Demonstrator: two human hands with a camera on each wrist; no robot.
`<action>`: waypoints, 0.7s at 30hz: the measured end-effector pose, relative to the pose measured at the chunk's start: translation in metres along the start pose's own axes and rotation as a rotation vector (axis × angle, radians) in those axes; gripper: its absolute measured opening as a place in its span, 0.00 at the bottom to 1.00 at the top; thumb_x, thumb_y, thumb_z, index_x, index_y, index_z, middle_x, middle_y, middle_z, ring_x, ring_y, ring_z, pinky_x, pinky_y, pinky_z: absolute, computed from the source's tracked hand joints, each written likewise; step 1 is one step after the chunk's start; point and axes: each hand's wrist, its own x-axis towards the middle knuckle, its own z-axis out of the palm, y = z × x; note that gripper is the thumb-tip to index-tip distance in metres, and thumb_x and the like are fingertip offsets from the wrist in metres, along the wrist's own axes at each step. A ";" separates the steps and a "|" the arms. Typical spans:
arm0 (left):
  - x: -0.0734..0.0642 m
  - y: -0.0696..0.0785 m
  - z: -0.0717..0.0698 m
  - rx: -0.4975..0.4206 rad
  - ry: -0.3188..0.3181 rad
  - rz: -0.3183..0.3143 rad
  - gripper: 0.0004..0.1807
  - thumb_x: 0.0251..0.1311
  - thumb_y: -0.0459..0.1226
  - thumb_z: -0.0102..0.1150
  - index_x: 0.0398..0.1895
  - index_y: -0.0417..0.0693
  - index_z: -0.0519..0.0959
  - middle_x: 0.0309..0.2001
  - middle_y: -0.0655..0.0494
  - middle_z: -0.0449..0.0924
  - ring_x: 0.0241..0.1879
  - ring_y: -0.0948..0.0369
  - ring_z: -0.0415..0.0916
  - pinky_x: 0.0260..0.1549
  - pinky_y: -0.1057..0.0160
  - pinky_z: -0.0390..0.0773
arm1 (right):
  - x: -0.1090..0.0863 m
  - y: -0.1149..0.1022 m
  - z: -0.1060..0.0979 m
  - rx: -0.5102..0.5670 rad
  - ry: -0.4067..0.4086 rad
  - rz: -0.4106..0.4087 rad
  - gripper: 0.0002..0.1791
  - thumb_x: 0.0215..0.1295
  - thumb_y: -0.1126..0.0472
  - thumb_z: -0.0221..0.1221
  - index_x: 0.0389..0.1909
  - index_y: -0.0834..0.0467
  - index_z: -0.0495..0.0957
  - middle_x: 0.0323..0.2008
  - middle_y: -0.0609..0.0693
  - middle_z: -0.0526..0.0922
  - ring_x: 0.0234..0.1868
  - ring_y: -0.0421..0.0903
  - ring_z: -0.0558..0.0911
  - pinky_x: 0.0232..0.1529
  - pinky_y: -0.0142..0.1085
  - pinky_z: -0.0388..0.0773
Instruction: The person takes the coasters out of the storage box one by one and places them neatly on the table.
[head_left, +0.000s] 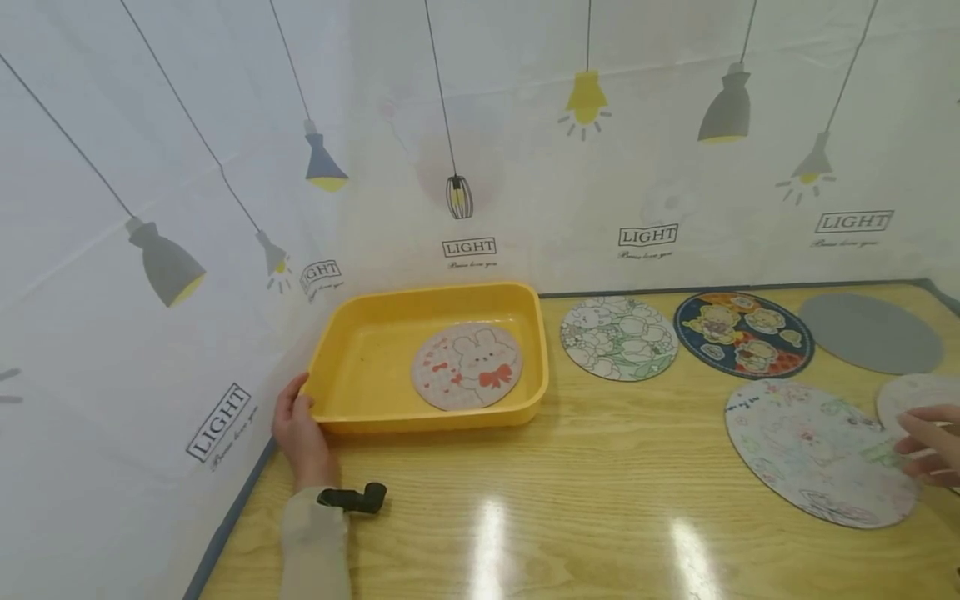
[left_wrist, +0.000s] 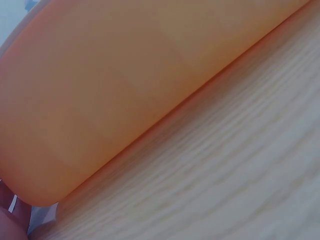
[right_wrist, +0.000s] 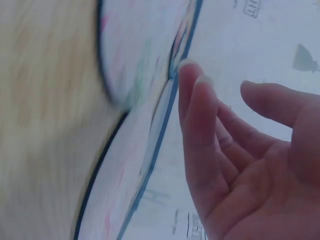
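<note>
At the front left corner of a yellow tray [head_left: 360, 417], my left hand [head_left: 296, 429] grips the tray's edge; in the left wrist view its fingers [left_wrist: 12, 220] show only at the lower left, beside the tray wall [left_wrist: 115, 85]. Inside the tray lies a round pink mat [head_left: 465, 367] with a rabbit and a red bow. My right hand [head_left: 933, 442], partly cut off in the head view, hovers by a large pale doodle-print round mat [head_left: 817, 458]. In the right wrist view its fingers are loosely bent, thumb apart, with nothing between them.
Along the back of the wooden table [head_left: 600, 500] lie a tulip-print round mat [head_left: 618, 337], a dark blue food-print mat [head_left: 742, 333] and a plain grey one [head_left: 870, 332]. Another pale round mat [head_left: 911, 396] overlaps the right edge area. A lamp-print sheet [head_left: 562, 200] hangs behind.
</note>
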 end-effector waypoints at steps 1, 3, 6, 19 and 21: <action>-0.001 0.000 0.000 0.004 0.000 -0.005 0.19 0.57 0.32 0.41 0.50 0.51 0.75 0.55 0.58 0.68 0.53 0.62 0.63 0.54 0.60 0.61 | 0.003 0.000 0.002 0.008 -0.022 -0.049 0.36 0.65 0.44 0.40 0.61 0.71 0.53 0.25 0.51 0.78 0.19 0.44 0.78 0.19 0.37 0.74; -0.001 0.001 0.001 0.005 0.000 -0.015 0.19 0.57 0.32 0.40 0.50 0.50 0.75 0.55 0.58 0.68 0.53 0.61 0.63 0.54 0.60 0.61 | 0.008 -0.001 0.004 0.028 -0.075 -0.138 0.36 0.65 0.45 0.43 0.61 0.71 0.53 0.26 0.47 0.78 0.20 0.41 0.78 0.20 0.35 0.75; -0.001 0.000 0.001 0.001 0.003 -0.022 0.20 0.57 0.32 0.40 0.50 0.50 0.75 0.55 0.58 0.68 0.53 0.61 0.64 0.53 0.60 0.62 | 0.001 -0.032 0.003 0.009 -0.157 -0.207 0.33 0.66 0.48 0.43 0.58 0.73 0.54 0.31 0.52 0.78 0.25 0.42 0.79 0.23 0.37 0.75; 0.002 0.000 0.001 -0.003 0.016 -0.011 0.20 0.56 0.31 0.41 0.49 0.50 0.76 0.54 0.58 0.69 0.52 0.62 0.64 0.52 0.61 0.62 | -0.028 -0.166 0.016 -0.031 -0.340 -0.267 0.38 0.65 0.41 0.40 0.61 0.69 0.56 0.51 0.70 0.69 0.37 0.55 0.79 0.31 0.42 0.77; 0.002 0.000 0.001 -0.004 0.012 -0.013 0.20 0.56 0.31 0.41 0.49 0.50 0.76 0.55 0.58 0.69 0.53 0.62 0.64 0.53 0.61 0.61 | -0.030 -0.178 0.019 -0.024 -0.355 -0.275 0.38 0.64 0.40 0.40 0.62 0.68 0.56 0.52 0.70 0.68 0.39 0.55 0.79 0.32 0.41 0.77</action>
